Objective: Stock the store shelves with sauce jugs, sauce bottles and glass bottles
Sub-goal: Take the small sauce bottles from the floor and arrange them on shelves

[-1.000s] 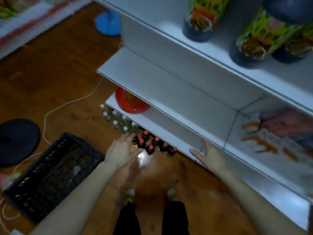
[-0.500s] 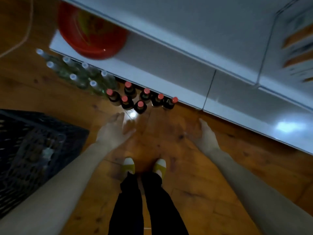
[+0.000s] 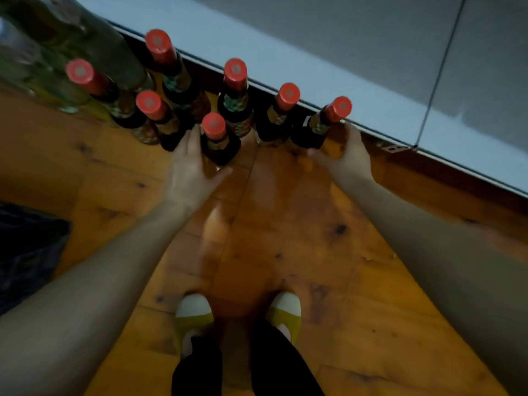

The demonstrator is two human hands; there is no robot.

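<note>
Several dark sauce bottles (image 3: 234, 101) with red caps stand on the wooden floor against the white bottom shelf (image 3: 328, 67). My left hand (image 3: 191, 170) wraps the lower body of the front middle bottle (image 3: 214, 135), fingers on its left and thumb under its right side. My right hand (image 3: 347, 155) is cupped around the rightmost bottle (image 3: 323, 127), thumb at its base and fingers behind it, with a strip of floor showing between palm and glass. Blurred clear glass bottles (image 3: 43, 52) stand at the upper left.
A black plastic crate (image 3: 28, 252) sits on the floor at the left edge. My feet in yellow and white shoes (image 3: 194, 315) stand behind the bottles. The shelf front edge (image 3: 457, 167) runs diagonally down to the right, with a divider seam (image 3: 437, 70).
The view has dropped much closer to the floor. Both hands moved forward from bare floor to the red-capped bottles, the left onto the front bottle, the right around the rightmost one.
</note>
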